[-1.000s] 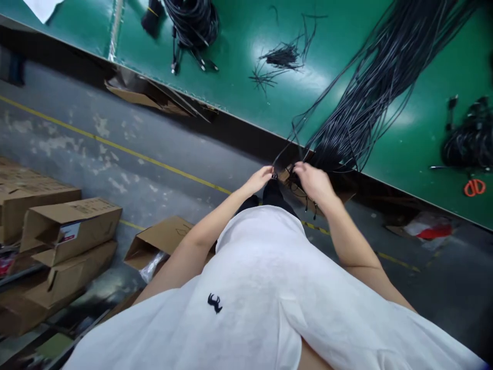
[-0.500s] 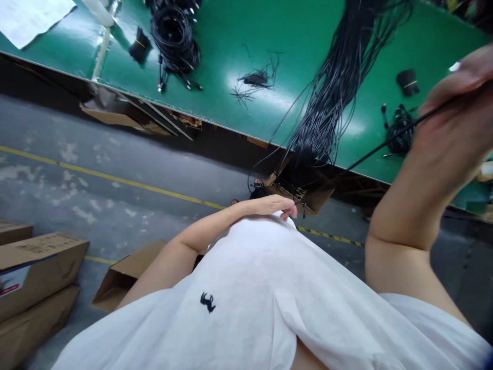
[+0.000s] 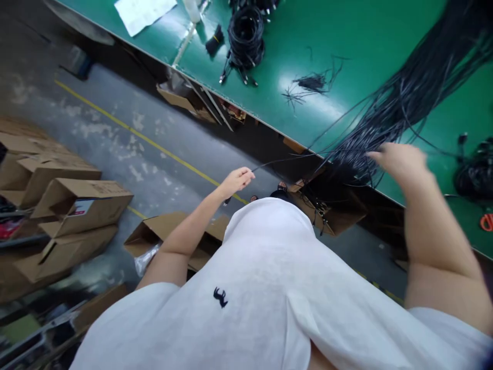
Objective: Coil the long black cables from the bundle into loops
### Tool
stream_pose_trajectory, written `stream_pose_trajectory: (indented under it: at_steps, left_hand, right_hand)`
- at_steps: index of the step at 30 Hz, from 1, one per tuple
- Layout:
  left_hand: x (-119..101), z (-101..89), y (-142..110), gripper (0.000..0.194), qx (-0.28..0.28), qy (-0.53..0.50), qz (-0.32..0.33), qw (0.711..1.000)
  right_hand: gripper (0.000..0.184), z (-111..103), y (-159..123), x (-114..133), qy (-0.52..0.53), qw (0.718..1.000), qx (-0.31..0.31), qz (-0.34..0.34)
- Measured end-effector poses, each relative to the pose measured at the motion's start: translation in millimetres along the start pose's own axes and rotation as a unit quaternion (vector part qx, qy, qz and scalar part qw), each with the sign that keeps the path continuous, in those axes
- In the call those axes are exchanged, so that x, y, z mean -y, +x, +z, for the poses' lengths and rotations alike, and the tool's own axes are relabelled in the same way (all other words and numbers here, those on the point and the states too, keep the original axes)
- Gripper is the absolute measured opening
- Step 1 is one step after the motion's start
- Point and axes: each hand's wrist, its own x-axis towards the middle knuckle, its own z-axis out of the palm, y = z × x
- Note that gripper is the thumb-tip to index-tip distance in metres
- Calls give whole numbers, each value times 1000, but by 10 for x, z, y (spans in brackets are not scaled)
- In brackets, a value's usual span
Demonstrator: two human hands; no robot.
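Note:
My left hand [image 3: 238,181] is closed on a thin black cable [image 3: 279,161], over the floor in front of the table. A small connector end [image 3: 227,201] hangs below that hand. From there the cable runs right to my right hand [image 3: 402,162], whose fingers are pinched on it, somewhat blurred. Beneath and beside the right hand lies a thick bundle of loose black cables [image 3: 414,92], drooping over the table edge.
On the green table [image 3: 296,31] are a coiled cable bundle [image 3: 246,38], short black ties [image 3: 311,82], another coil [image 3: 477,174] and orange scissors handles [image 3: 487,222]. An open carton [image 3: 342,213] sits below the edge. More cartons [image 3: 80,200] stand at left.
My left hand has moved out to the left from my waist, drawing the cable with it. My right hand has come down and inward to the loose bundle. The view has shifted and tilted.

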Motion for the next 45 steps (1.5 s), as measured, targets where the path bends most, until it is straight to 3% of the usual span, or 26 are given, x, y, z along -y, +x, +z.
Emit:
stream_pose_trajectory:
  at_steps: [2, 3, 5, 6, 8, 10, 12, 14, 16, 17, 19, 21, 25, 27, 28, 31, 33, 35, 38, 42, 45]
  left_hand:
    - [-139, 203, -70, 26, 66, -20, 1, 998]
    - [-215, 247, -107, 28, 93, -37, 0, 995]
    - [-365, 178, -181, 29, 100, -93, 1, 991]
    - [-432, 70, -214, 28, 72, -132, 3, 989]
    - [-525, -217, -263, 29, -39, -217, 22, 975]
    - [-548, -446, -280, 33, -150, -268, 45, 951]
    - [-503, -464, -261, 31, -192, -245, 53, 949]
    - [-433, -242, -214, 24, -157, -163, 55, 973]
    - [-382, 109, -170, 25, -61, -74, 68, 993]
    - [-372, 282, -159, 29, -1, -46, 74, 996]
    - [-383, 543, -163, 35, 103, -9, 77, 992]
    - [-414, 650, -185, 36, 163, 12, 68, 984]
    - [-470, 465, -255, 33, 229, -73, -22, 970]
    - [-519, 234, -332, 30, 199, -176, -52, 963]
    - [-559, 103, -384, 31, 150, -236, -39, 959]
    - [-723, -236, -550, 37, -46, -396, 74, 914]
    - [-819, -332, -603, 38, -121, -447, 118, 878]
    - [-853, -313, -571, 37, -126, -458, 90, 875]
    - [-770, -190, -424, 34, -80, -439, 9, 895]
    - [-552, -87, -280, 31, -50, -408, -36, 911]
    - [-479, -44, -269, 30, 5, -383, -28, 923]
  right_hand:
    - [57, 277, -142, 655, 90, 983, -1, -162]
    - [62, 410, -203, 943, 142, 955, 0, -262]
    - [44, 658, -251, 1294, 189, 907, 56, -372]
    - [34, 768, -236, 1324, 202, 898, 91, -380]
    - [32, 944, -175, 1128, 201, 920, 129, -310]
    - [33, 1028, -158, 796, 149, 960, 107, -210]
    - [30, 991, -256, 599, 73, 970, 101, -209]
    - [29, 831, -442, 669, 49, 931, 152, -328]
    - [33, 587, -608, 935, 83, 874, 185, -442]
    - [35, 457, -650, 1088, 101, 865, 173, -459]
    - [36, 230, -632, 1330, 112, 889, 116, -429]
    - [34, 92, -514, 1419, 115, 914, 68, -383]
    - [34, 125, -184, 1124, 198, 901, 78, -378]
    - [36, 260, -22, 786, 221, 907, 65, -351]
    - [37, 347, 48, 595, 214, 920, 45, -326]
    - [36, 626, 157, 110, 115, 961, -7, -250]
    - [33, 757, 116, -6, 25, 967, 13, -254]
    - [31, 770, -2, 57, -40, 950, 52, -304]
    - [33, 512, -219, 262, -56, 927, 58, -365]
    - [42, -25, -411, 412, 46, 936, -33, -348]
    - [45, -131, -393, 584, 68, 941, 10, -333]
